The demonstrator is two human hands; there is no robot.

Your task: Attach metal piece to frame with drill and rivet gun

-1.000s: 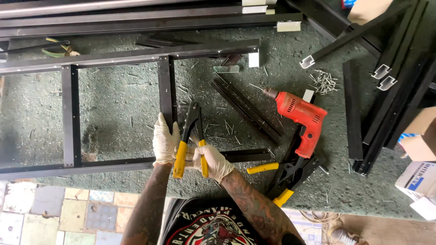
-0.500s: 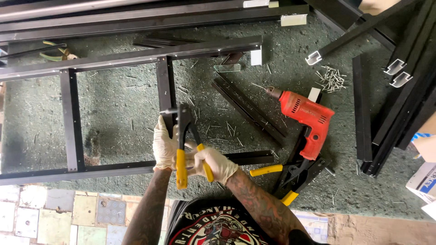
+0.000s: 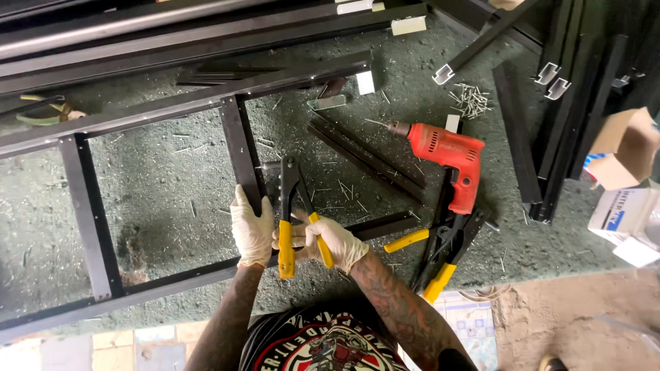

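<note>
Rivet tool [image 3: 292,199] shifted right, between gloved hands [image 3: 295,237] — gripped

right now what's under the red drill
The red drill lies on the green bench top, its handle end resting over a second yellow-handled riveter and black metal strips. Whatever is directly beneath its body is covered.

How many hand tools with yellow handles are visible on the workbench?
2. One riveter is held in both hands at the black frame. The second tool lies below the red drill, on the right. Others may be hidden.
</note>
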